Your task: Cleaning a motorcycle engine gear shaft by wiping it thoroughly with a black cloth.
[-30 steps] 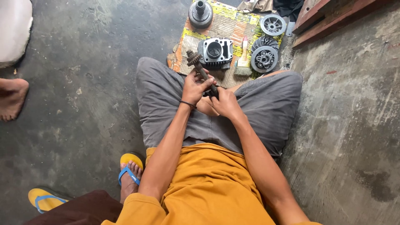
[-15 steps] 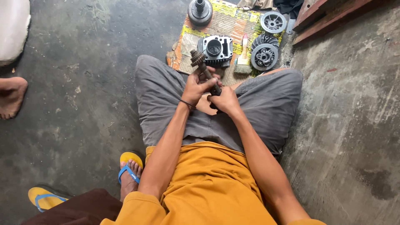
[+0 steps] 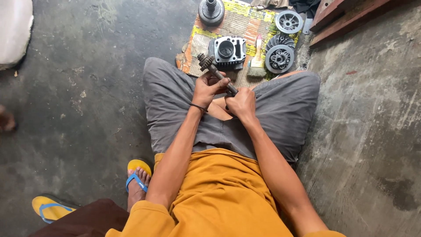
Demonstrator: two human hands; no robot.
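Steel gear shaft (image 3: 213, 70) gripped in both hands above the lap.
Head view: left hand (image 3: 208, 89) clenched round the shaft's middle, right hand (image 3: 241, 103) closed on its lower end, shaft tilted, geared end up-left. Beyond the knees, on a cardboard mat (image 3: 245, 26) on the concrete floor (image 3: 79, 87), lie a cylinder block (image 3: 227, 50), a brush (image 3: 256, 59) and round clutch parts (image 3: 279, 57).

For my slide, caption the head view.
Both hands, left hand and right hand, grip a geared shaft above engine parts.
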